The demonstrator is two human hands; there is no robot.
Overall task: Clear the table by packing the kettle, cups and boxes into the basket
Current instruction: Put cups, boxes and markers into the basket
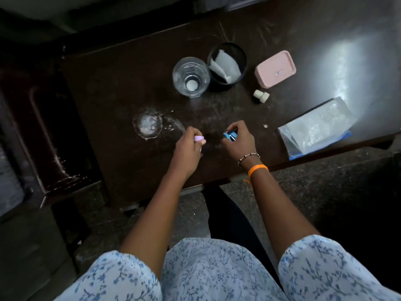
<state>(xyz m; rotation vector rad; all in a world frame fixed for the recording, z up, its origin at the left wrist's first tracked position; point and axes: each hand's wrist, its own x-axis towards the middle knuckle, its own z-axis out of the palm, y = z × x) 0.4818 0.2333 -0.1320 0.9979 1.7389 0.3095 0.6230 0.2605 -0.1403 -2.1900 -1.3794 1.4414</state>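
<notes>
Small lilac item pinched in left hand fingers; blue item gripped in right hand. Far on worktop: glass, black cup, pink box.

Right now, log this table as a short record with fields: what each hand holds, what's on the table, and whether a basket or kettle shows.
left hand: shut on a small lilac item
right hand: shut on a small blue item
table: dark, scuffed, with a whitish ring mark
far side: clear glass beside black cup with white paper inside
right side: pink box, small white cap, clear plastic bag
basket: not in view
kettle: not in view
</notes>
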